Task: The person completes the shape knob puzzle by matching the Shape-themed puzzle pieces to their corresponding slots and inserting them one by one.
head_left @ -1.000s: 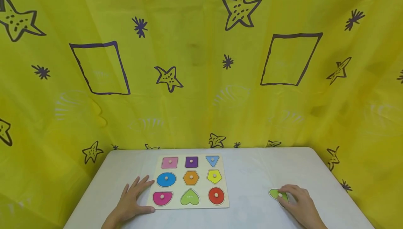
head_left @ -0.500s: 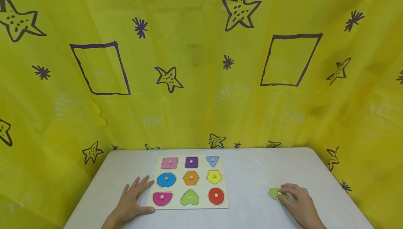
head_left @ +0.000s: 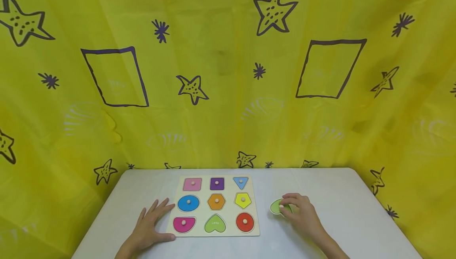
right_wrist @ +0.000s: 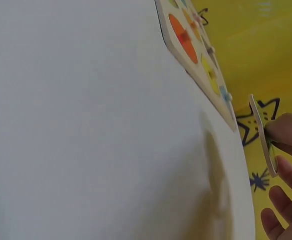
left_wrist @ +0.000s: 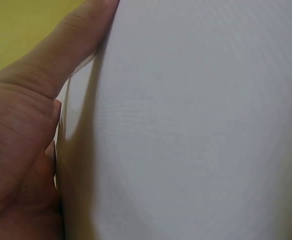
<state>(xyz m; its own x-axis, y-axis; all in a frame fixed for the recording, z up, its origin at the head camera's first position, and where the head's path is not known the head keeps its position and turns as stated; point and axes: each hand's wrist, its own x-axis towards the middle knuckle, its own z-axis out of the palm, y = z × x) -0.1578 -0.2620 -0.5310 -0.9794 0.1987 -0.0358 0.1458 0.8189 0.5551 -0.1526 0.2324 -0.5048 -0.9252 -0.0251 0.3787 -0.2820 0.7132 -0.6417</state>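
A green heart-shaped puzzle piece (head_left: 275, 207) hangs a little above the table. My right hand (head_left: 303, 214) pinches its pale round knob between thumb and index finger. Edge-on, the same piece (right_wrist: 262, 132) shows in the right wrist view, the other fingers loosely bent below it. To its left lies a wooden knob puzzle board (head_left: 229, 212) with coloured shapes seated in it. In its bottom row, a heart-shaped recess (head_left: 215, 224) has a green printed bottom and no knob. My left hand (head_left: 146, 225) rests on the table with fingers spread, fingertips and thumb at the board's left edge.
A white-covered table (head_left: 356, 211) carries the board. Behind it and at both sides hangs a yellow curtain (head_left: 228, 124) with dark starfish drawings. Beside the recess sit a red circle (head_left: 244, 221) and a magenta half-round piece (head_left: 183, 224).
My right hand has lifted the green heart piece from the table at the right and carried it leftward, close to the board's right edge. My left hand has not moved.
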